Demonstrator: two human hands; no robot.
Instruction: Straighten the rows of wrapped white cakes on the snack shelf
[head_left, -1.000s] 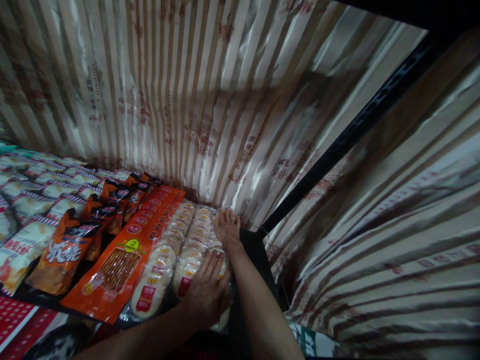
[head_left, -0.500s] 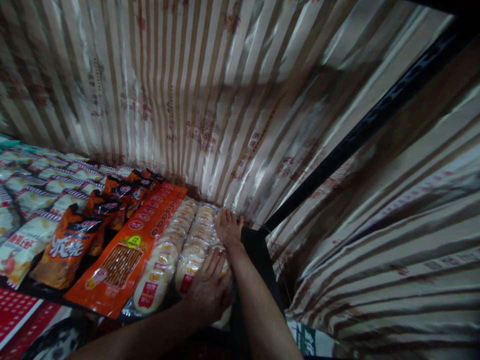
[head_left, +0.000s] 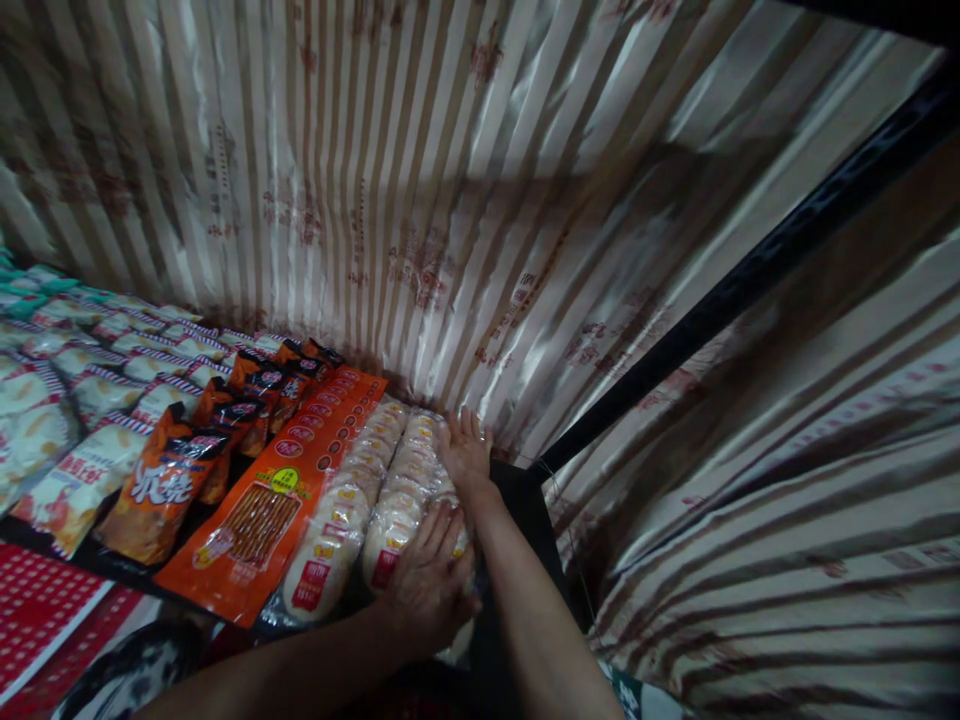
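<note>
The cracker packs (head_left: 405, 490) under my palms are long clear sleeves of pale round discs with red labels, lying flat in rows at the shelf's right end, beside the orange packets

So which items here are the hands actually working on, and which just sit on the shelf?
In hand:
- left hand flat on the rice cracker packs
- right hand at their far end

Lying about:
- long orange snack pack
- orange chip bags
- pale striped bags
- striped foil lining

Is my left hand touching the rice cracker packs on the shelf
Touching. The head view shows the left hand lying flat on the near end of the rice cracker packs, fingers spread over the wrapper, no gap visible.
</note>
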